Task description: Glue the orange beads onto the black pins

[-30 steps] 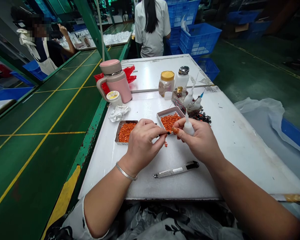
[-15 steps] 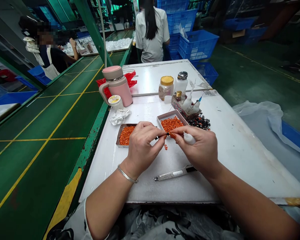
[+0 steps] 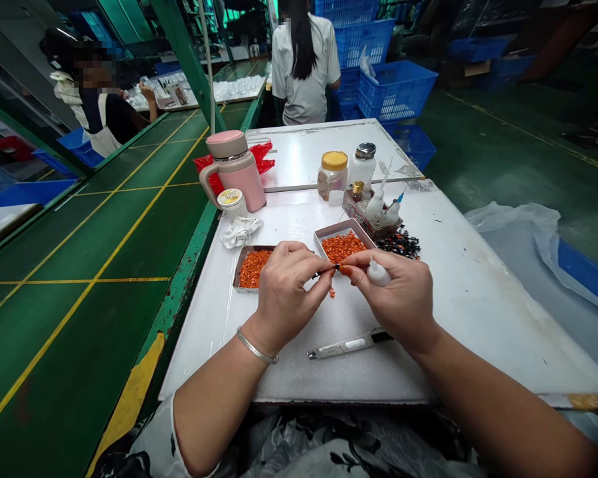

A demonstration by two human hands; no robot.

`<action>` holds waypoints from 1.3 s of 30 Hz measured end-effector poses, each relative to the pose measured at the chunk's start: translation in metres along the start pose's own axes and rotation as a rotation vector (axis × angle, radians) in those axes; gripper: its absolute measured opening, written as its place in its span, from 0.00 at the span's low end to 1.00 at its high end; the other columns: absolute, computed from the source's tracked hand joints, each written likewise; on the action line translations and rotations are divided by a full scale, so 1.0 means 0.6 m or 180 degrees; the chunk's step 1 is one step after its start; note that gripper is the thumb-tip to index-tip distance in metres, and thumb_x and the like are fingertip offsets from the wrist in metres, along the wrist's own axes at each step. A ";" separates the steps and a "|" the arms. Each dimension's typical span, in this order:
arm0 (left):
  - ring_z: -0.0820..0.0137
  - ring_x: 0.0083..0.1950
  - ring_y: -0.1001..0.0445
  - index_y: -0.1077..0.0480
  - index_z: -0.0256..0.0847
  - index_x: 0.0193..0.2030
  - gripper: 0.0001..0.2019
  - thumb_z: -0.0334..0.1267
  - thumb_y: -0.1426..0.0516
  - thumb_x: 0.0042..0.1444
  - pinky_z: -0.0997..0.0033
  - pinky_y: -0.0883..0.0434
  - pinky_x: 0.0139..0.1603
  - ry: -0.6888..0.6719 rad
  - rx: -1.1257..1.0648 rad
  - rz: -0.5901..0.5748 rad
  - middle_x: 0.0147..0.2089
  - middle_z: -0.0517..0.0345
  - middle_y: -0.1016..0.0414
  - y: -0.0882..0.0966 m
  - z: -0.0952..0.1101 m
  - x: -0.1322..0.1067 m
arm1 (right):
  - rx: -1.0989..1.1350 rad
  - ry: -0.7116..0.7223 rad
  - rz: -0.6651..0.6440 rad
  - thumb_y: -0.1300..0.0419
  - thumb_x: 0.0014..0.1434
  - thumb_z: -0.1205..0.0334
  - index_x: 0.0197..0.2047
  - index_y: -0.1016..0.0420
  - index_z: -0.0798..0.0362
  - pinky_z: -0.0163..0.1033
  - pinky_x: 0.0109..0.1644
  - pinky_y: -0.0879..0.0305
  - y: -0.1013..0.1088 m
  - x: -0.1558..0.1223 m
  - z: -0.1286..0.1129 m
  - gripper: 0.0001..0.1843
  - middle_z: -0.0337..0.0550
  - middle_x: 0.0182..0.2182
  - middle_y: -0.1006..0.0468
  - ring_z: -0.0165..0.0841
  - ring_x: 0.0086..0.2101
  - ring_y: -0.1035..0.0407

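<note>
Two bare hands are working almost fingertip to fingertip over the white desk [image 3: 478,299]. The left hand [image 3: 292,282] is pinching a small black piece [image 3: 335,267], its grip closing thumb and forefinger together on it, and a silver bracelet [image 3: 256,346] is circling that wrist. The right hand [image 3: 398,292] is bringing thumb and forefinger to the piece's other end, while its grip is also clamping a white squeeze bottle [image 3: 379,273] against the palm. The piece's exact shape is hiding between the fingers. Just beyond the hands, a right-hand box [image 3: 365,232] is holding orange bits [image 3: 343,245]; a left-hand box [image 3: 237,284] is holding more, partly hiding behind the left hand. A few loose orange bits [image 3: 331,292] are lying on the desk below the fingertips. A black pile [image 3: 406,244] is spreading beyond the right hand, beside a bottle caddy [image 3: 373,226]. Nearer the person, a slim cutter [image 3: 349,346] is lying flat, and a pink mug [image 3: 239,176] is standing at the far left.
</note>
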State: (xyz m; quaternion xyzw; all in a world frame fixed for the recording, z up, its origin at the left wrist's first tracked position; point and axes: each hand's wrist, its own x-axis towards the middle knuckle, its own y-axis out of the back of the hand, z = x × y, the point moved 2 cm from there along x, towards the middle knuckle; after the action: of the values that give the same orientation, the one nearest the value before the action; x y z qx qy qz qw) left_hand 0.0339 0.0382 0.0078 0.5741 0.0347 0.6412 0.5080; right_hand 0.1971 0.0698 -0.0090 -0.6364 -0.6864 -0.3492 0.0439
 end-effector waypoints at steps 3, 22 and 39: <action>0.67 0.38 0.29 0.24 0.39 0.35 0.02 0.30 0.39 0.57 0.64 0.30 0.43 -0.0008 -0.0012 0.0016 0.31 0.59 0.20 0.000 0.002 0.000 | -0.0020 0.0046 0.0052 0.35 0.58 0.61 0.34 0.20 0.51 0.39 0.38 0.29 -0.001 0.000 -0.001 0.04 0.41 0.30 0.17 0.35 0.30 0.24; 0.67 0.38 0.28 0.22 0.40 0.35 0.02 0.31 0.38 0.56 0.64 0.30 0.42 0.0237 -0.0344 0.0132 0.30 0.58 0.20 -0.001 0.000 -0.002 | -0.0027 0.0262 0.0365 0.34 0.57 0.65 0.33 0.20 0.51 0.36 0.37 0.29 -0.008 -0.004 -0.009 0.01 0.38 0.29 0.17 0.32 0.30 0.24; 0.69 0.41 0.25 0.20 0.41 0.35 0.03 0.37 0.35 0.55 0.71 0.30 0.40 0.1863 -0.2464 -0.0341 0.36 0.56 0.22 -0.016 -0.020 -0.009 | 0.0579 0.0491 0.0155 0.33 0.56 0.68 0.35 0.20 0.51 0.35 0.40 0.31 -0.005 0.002 -0.009 0.04 0.37 0.32 0.19 0.29 0.33 0.26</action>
State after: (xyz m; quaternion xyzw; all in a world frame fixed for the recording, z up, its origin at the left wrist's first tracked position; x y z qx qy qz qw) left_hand 0.0295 0.0454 -0.0062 0.1361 -0.0354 0.7145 0.6854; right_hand 0.1925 0.0681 -0.0057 -0.6175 -0.6942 -0.3322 0.1626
